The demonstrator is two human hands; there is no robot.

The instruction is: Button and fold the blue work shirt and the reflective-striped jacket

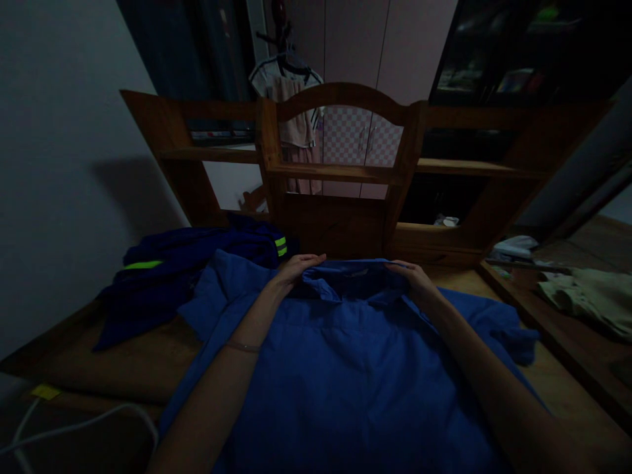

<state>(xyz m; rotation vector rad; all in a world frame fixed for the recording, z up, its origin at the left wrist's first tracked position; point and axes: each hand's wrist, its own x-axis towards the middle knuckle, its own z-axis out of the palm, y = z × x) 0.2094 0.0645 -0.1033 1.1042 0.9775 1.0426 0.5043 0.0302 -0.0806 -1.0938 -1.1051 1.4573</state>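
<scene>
A blue shirt [336, 375] lies spread out in front of me, its collar end away from me and its sleeves out to both sides. My left hand [297, 268] pinches the left side of the collar between thumb and fingers. On the other side, the collar is gripped by my right hand [413, 278]. Between the hands the collar is lifted, and the dark inside of the neck shows. The lower part of the shirt runs out of view beneath my forearms.
Dark blue clothing [197, 257] with yellow-green stripes lies at the left. Behind stands a wooden headboard [340, 172] with shelves. A white cable [99, 416] crosses the lower left. Light-coloured cloth [587, 296] lies at the right, and clothes [291, 99] hang beyond the headboard.
</scene>
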